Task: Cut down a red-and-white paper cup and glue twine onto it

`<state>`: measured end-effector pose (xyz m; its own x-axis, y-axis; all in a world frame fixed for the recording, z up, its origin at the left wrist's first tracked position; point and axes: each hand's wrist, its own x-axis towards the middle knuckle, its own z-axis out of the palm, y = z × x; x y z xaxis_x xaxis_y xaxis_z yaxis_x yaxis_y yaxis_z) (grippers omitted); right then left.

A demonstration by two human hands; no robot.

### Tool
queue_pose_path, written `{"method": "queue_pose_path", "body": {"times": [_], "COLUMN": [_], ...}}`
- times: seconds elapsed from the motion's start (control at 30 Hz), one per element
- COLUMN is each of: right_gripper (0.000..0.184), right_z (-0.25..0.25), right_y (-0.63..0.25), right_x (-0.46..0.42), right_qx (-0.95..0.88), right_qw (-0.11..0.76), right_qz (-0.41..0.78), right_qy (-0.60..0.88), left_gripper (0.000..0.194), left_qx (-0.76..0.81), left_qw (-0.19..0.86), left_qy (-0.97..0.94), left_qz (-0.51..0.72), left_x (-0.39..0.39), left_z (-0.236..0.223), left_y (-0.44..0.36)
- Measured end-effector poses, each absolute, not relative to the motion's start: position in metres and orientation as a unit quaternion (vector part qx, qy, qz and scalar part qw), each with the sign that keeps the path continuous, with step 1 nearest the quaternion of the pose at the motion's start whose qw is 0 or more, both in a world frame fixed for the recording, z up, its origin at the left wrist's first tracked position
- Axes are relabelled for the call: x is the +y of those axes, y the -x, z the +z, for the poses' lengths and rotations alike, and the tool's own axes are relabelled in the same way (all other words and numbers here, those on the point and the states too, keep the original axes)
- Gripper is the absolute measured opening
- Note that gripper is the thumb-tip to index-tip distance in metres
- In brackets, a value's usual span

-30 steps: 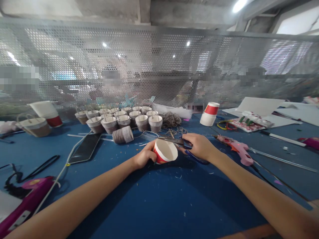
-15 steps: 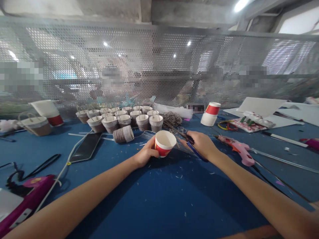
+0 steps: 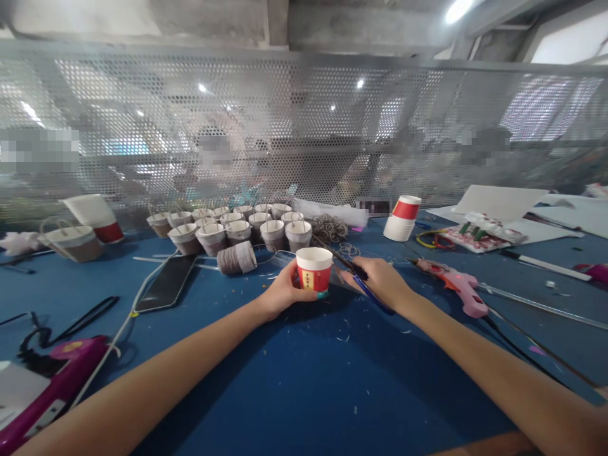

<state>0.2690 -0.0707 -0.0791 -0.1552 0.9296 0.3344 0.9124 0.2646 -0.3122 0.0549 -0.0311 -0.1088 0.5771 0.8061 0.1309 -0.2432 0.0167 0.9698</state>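
Note:
Fingers of my left hand wrap round a red and white paper cup, held upright above the table with its mouth facing up. Close by on the right, my right hand grips blue-handled scissors. Their dark blades point up and left, behind the cup's right side; part of them is hidden. Beyond my hands stand several cord-wrapped cups with handles, and one wrapped cup lies on its side.
A stack of paper cups leans at the back right, near a pink glue gun. A phone, a white cable and a purple power strip lie left. Grey cord is heaped behind. A perforated metal screen bounds the table.
The paper cup has been tilted and turned, so its mouth looks narrower and yellow lettering shows on its side. Both hands keep their holds; the scissors have barely moved.

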Motion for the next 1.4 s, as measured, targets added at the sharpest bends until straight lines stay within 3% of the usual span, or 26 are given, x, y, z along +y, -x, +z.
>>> {"method": "queue_pose_path", "body": {"times": [0.37, 0.77, 1.1, 1.4], "right_gripper": [0.035, 0.035, 0.036, 0.039], "right_z": [-0.084, -0.081, -0.082, -0.080], "right_y": [-0.268, -0.266, -0.268, -0.266], "right_x": [-0.069, -0.071, -0.072, -0.074], "right_qx": [-0.753, -0.737, -0.723, -0.722], "right_qw": [0.247, 0.234, 0.192, 0.183], "right_qz": [0.026, 0.036, -0.142, -0.153], "right_qy": [0.610, 0.633, 0.649, 0.650], "left_gripper": [0.081, 0.065, 0.059, 0.059], "left_qx": [0.288, 0.272, 0.365, 0.322], "left_qw": [0.615, 0.606, 0.343, 0.406], "left_qy": [-0.591, -0.600, -0.713, -0.708], "left_qz": [0.436, 0.446, 0.491, 0.480], "left_x": [-0.030, -0.029, -0.022, -0.026], "left_z": [-0.111, -0.117, -0.121, -0.118], "left_y": [-0.055, -0.057, -0.057, -0.058]}}
